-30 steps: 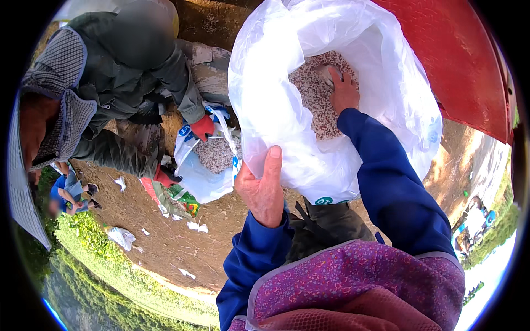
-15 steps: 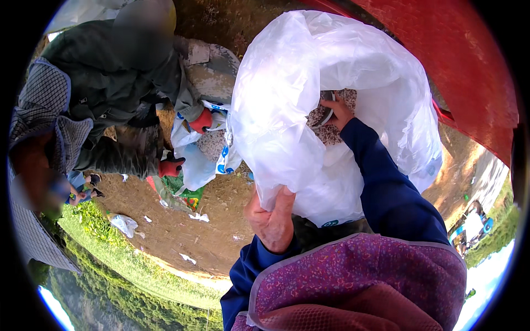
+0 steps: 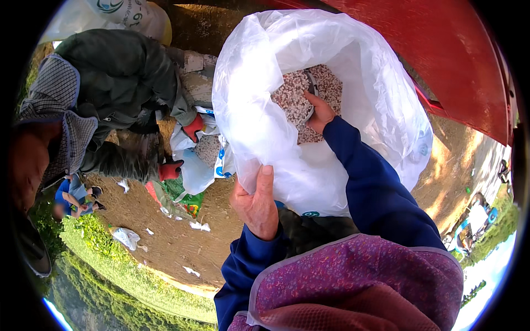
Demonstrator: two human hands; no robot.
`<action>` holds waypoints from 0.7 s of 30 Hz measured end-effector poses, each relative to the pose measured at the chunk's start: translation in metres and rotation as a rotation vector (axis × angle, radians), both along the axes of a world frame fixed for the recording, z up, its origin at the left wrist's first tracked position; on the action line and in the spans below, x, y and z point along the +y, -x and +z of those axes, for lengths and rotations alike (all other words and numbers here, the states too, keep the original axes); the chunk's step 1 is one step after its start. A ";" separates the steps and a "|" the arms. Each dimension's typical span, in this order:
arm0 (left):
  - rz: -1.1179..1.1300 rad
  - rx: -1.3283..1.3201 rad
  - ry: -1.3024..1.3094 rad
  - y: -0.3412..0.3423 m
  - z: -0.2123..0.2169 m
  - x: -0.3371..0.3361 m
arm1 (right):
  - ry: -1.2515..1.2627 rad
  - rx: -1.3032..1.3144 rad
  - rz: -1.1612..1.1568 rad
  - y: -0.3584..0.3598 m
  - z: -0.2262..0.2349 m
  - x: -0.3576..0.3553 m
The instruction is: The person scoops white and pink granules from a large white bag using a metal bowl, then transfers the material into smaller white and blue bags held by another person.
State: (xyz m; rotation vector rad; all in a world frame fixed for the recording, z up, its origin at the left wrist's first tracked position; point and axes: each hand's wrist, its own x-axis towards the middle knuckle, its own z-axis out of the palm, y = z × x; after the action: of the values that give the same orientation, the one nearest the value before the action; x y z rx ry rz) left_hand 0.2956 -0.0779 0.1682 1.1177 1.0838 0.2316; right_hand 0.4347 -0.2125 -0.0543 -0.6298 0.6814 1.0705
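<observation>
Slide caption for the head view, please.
Left hand grips the white bag; right hand holds a container of granules inside it.

White bag [image 3: 243,105]; speckled white-and-brown granules [image 3: 289,96]; navy sleeves [image 3: 375,176]; purple floral cloth [image 3: 359,267]; red panel [image 3: 441,49].

In the upper centre, the right hand [image 3: 320,115] has most fingers hidden behind a bowl [image 3: 313,85]; the red panel [image 3: 430,49] and a white sack [image 3: 138,15] run past the top edge; the lower-right blue-and-white object [image 3: 475,222] is too small to identify

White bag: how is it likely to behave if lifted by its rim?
The white bag is probably floppy, since its wall folds and creases near the left hand. It may feel bottom-heavy, as granules lie deep inside.
</observation>
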 end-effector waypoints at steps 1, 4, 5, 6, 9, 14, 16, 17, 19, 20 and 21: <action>0.001 0.003 -0.019 -0.001 0.000 0.000 | 0.043 -0.057 -0.006 -0.004 0.009 -0.001; -0.061 0.022 -0.064 0.005 0.000 0.004 | 0.012 -0.091 0.002 -0.007 0.040 -0.010; -0.057 0.010 -0.064 0.007 0.001 0.004 | 0.080 -0.091 -0.034 -0.004 0.058 -0.012; -0.028 -0.023 -0.045 0.009 0.002 0.005 | 0.148 -0.090 -0.070 -0.002 0.071 -0.014; -0.034 -0.082 -0.060 0.007 0.008 -0.004 | 0.208 -0.114 -0.129 0.003 0.074 -0.051; -0.095 -0.153 -0.251 0.023 0.004 -0.022 | 0.266 -0.194 -0.151 0.023 0.128 -0.082; -0.102 -0.194 -0.256 0.032 0.006 -0.028 | 0.294 -0.194 -0.125 0.029 0.147 -0.084; -0.118 -0.187 -0.271 0.039 0.009 -0.029 | 0.253 -0.243 -0.142 0.036 0.156 -0.085; -0.117 -0.204 -0.289 0.055 0.006 -0.028 | 0.242 -0.268 -0.173 0.050 0.174 -0.079; -0.143 -0.230 -0.298 0.064 0.005 -0.030 | 0.243 -0.294 -0.188 0.055 0.182 -0.087; -0.156 -0.213 -0.328 0.075 0.003 -0.028 | 0.236 -0.309 -0.196 0.062 0.187 -0.085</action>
State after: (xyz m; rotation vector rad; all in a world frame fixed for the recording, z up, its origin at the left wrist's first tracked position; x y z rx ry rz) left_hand 0.2208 -0.1057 0.1709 1.4286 0.7813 0.4053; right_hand 0.3729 -0.2974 0.1332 -0.8915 0.5890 0.6965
